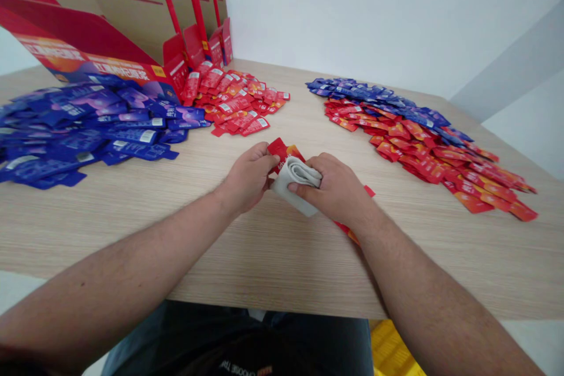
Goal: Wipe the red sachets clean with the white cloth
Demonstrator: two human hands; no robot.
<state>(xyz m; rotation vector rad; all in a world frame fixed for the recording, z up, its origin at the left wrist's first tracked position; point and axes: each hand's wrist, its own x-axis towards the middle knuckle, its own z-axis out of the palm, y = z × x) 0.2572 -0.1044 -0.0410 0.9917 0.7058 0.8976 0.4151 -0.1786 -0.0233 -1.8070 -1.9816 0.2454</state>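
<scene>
Near the middle of the table, my left hand (pixel 249 179) pinches the edge of a red and orange sachet (pixel 278 148). My right hand (pixel 337 188) is closed around a folded grey-white cloth (pixel 291 183), which lies against the sachet and hides its lower part. Fingers of both hands almost meet at the cloth's left side. Under my right wrist, another red and orange packet (pixel 350 234) shows only in part on the table.
Blue sachets (pixel 88 123) are heaped at left, red ones (pixel 240 100) behind my hands. On the right lie overlapping rows of red sachets (pixel 423 153) and blue sachets (pixel 379 97). Open red cartons (pixel 110 47) stand at the back left. Something yellow (pixel 394 349) is below the table edge.
</scene>
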